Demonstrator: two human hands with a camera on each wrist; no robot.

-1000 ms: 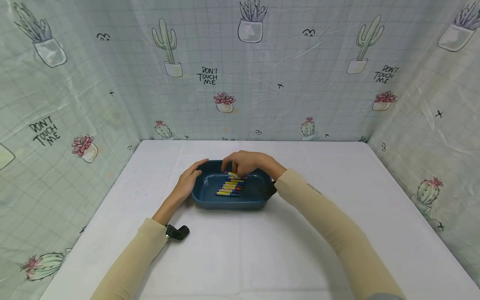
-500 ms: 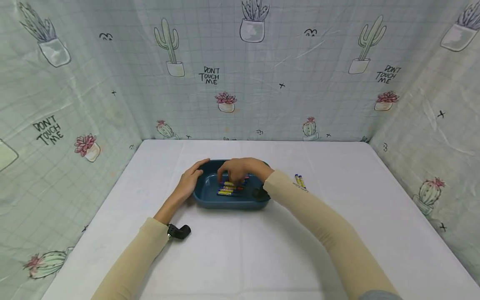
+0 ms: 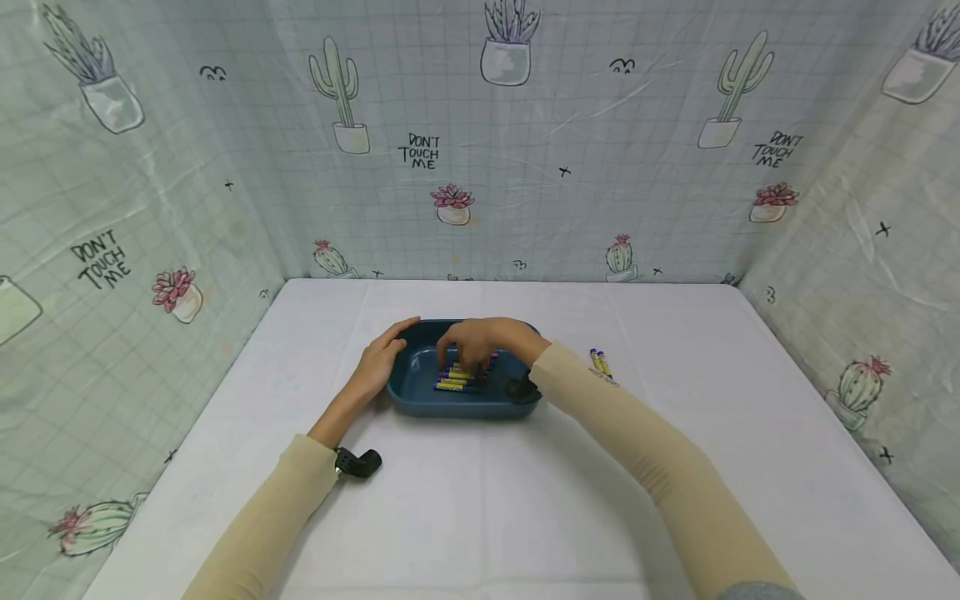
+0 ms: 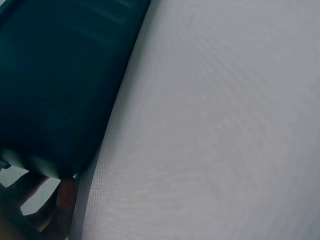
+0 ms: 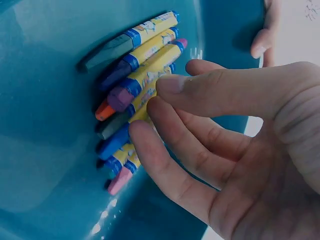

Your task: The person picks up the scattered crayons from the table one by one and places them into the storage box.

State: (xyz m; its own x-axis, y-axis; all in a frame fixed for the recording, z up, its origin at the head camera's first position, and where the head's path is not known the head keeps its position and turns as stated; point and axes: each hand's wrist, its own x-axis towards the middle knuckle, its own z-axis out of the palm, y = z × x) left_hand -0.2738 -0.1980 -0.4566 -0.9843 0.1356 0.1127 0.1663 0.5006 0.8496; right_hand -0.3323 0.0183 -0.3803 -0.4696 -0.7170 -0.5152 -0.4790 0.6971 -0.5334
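Observation:
A dark blue tray (image 3: 465,411) stands on the white table with several crayons (image 3: 450,387) in it. They have yellow-and-blue wrappers. My left hand (image 3: 375,362) holds the tray by its left end, thumb at the rim; in the left wrist view its fingers (image 4: 65,200) press the outer wall. My right hand (image 3: 474,342) reaches down into the tray, fingers bent over the crayons. In the right wrist view the thumb and fingertips lie right at the crayons' far halves; I cannot tell whether they pinch any. A purple crayon (image 5: 120,98) lies across the top of the others.
Two more crayons (image 3: 600,362) lie on the table (image 3: 480,508) to the right of the tray, by the right sleeve (image 3: 630,425). A black wrist camera (image 3: 358,463) juts from the left wrist. A cactus-print sheet (image 3: 525,200) walls the back and sides.
My right hand has moved nearer within the tray, over the middle of the crayons. Two crayons on the right have come into view beside the sleeve. The left hand has kept its hold.

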